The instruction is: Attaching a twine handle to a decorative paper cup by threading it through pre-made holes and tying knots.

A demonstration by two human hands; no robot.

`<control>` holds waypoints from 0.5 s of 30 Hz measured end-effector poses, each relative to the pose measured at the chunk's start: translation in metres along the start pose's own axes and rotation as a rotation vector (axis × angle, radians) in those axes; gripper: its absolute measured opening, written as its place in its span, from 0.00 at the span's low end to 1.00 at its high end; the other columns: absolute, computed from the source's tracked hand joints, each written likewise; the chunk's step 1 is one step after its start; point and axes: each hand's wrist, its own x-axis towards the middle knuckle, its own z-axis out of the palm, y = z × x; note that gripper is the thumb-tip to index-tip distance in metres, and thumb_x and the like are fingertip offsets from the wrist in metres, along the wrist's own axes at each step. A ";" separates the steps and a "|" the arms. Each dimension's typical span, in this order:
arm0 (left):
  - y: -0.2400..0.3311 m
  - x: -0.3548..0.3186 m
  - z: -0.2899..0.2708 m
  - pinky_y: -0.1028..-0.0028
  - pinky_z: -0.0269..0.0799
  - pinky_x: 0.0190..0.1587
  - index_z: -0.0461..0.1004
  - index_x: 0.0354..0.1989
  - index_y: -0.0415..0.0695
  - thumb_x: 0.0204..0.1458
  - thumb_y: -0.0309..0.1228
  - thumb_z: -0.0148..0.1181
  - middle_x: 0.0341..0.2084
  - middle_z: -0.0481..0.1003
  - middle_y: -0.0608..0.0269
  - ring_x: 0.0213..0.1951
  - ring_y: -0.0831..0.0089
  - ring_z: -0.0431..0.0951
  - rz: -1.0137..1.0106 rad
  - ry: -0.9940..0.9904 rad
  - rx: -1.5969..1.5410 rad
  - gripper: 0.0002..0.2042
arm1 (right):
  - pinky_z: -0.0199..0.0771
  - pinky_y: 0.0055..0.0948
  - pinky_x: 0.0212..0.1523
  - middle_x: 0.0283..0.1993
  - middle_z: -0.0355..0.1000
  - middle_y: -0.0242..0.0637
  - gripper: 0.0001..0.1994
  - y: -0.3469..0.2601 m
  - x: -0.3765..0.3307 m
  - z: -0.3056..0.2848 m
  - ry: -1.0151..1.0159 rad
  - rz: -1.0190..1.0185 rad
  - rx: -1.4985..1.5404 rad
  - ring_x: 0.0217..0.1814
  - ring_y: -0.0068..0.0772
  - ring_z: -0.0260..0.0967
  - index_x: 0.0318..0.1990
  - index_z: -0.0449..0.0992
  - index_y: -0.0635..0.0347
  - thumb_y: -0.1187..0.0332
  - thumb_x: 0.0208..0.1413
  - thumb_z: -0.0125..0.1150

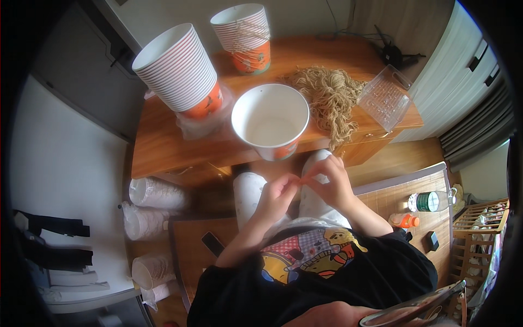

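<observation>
My left hand [277, 195] and my right hand [333, 182] meet above my lap, thumbs and fingertips pinched together. Whatever sits between the fingertips is too small to make out. Just beyond them, at the desk's front edge, stands a single large paper bucket [269, 117], white inside with an orange printed outside; its visible inside holds nothing. A loose heap of beige twine [332, 92] lies right of the bucket, some strands hanging over the edge. Beside the twine, a clear plastic case [385, 98] with small pieces in it rests tilted near the desk's right corner.
On the wooden desk [158, 147], a tall bucket stack [177, 71] leans in plastic wrap at left; a twine-tied stack [242, 38] stands behind. A black device with antennas [393, 54] sits at back right. Wrapped stacks [158, 193], a phone [212, 243] and bottles [427, 201] lie lower down.
</observation>
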 end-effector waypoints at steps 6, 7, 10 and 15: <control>-0.007 0.002 -0.002 0.77 0.70 0.38 0.75 0.39 0.37 0.59 0.27 0.54 0.29 0.77 0.61 0.33 0.77 0.76 -0.018 -0.021 0.015 0.07 | 0.59 0.32 0.41 0.32 0.74 0.25 0.15 0.005 -0.001 0.004 -0.047 0.009 0.008 0.36 0.32 0.67 0.36 0.71 0.54 0.71 0.42 0.73; -0.009 0.002 -0.002 0.77 0.70 0.38 0.75 0.39 0.37 0.59 0.27 0.54 0.30 0.78 0.61 0.34 0.77 0.76 0.002 -0.014 0.017 0.07 | 0.59 0.32 0.41 0.32 0.74 0.25 0.15 0.006 0.000 0.004 -0.049 0.010 0.009 0.36 0.32 0.67 0.36 0.71 0.54 0.71 0.42 0.73; -0.007 0.005 -0.005 0.76 0.71 0.39 0.75 0.39 0.37 0.59 0.28 0.55 0.30 0.78 0.59 0.34 0.75 0.77 -0.016 -0.047 0.028 0.07 | 0.59 0.33 0.42 0.31 0.73 0.26 0.16 0.009 0.003 0.004 -0.070 -0.041 0.009 0.36 0.33 0.67 0.37 0.70 0.54 0.72 0.43 0.71; 0.002 0.010 -0.009 0.76 0.71 0.38 0.75 0.39 0.37 0.59 0.29 0.55 0.30 0.78 0.59 0.33 0.75 0.77 -0.037 -0.118 0.043 0.08 | 0.59 0.34 0.42 0.31 0.73 0.28 0.16 0.012 0.012 0.000 -0.097 -0.043 0.059 0.35 0.34 0.67 0.39 0.68 0.55 0.74 0.45 0.69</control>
